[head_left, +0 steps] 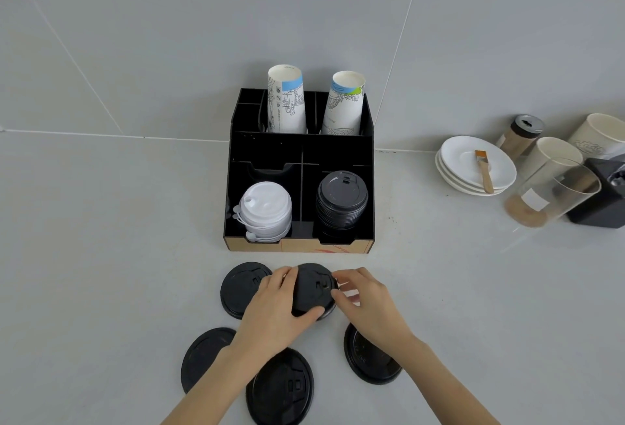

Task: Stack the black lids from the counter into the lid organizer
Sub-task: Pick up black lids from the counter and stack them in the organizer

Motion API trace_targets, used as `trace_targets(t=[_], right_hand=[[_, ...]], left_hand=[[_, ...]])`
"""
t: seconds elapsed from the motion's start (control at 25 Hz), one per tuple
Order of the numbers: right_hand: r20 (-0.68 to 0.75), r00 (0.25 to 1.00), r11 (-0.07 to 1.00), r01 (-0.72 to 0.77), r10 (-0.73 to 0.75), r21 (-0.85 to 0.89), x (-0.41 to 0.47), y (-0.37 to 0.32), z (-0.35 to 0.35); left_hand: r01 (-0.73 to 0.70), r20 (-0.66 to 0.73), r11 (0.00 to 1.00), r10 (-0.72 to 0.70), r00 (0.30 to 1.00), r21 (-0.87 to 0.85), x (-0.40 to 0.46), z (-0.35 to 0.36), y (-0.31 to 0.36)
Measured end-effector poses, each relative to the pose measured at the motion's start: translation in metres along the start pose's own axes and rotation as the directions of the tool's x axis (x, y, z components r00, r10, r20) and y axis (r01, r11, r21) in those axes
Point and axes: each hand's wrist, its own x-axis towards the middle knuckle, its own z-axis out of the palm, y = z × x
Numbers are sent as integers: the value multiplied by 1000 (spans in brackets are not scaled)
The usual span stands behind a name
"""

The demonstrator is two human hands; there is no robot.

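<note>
A black lid organizer (265,149) stands against the wall, with a stack of black lids (341,199) in its front right compartment and white lids (267,210) in the front left. Several black lids lie loose on the counter in front of it. My left hand (274,309) grips one black lid (311,289), tilted up off the counter. My right hand (365,299) pinches the same lid's right edge. Other loose lids lie at the far left (238,289), near left (203,357), near middle (280,387) and right (367,360).
Two paper cup stacks (287,100) stand in the organizer's back compartments. To the right are stacked white saucers (473,164) with a brush, a glass jar (548,194), a shaker, cups and a black machine (602,194).
</note>
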Motion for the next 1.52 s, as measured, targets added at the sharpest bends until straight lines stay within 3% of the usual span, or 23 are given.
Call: trace_targets(t=[0.2,0.56,0.84,1.52], right_hand=[[-97,995,997,-7,14,71,4,-14,-10],[-180,984,999,5,4,49,27,-28,-48],[-199,975,996,90,-94,-30,68,-47,-81],[-40,991,953,110,-126,-281,147,-31,-93]], left_hand=[[-3,-118,999,-1,993,-39,7,-7,15],[-175,-182,978,153,971,-112,25,-26,26],[-141,-275,984,106,956,-109,60,-45,48],[-26,-267,999,20,963,-19,135,-34,54]])
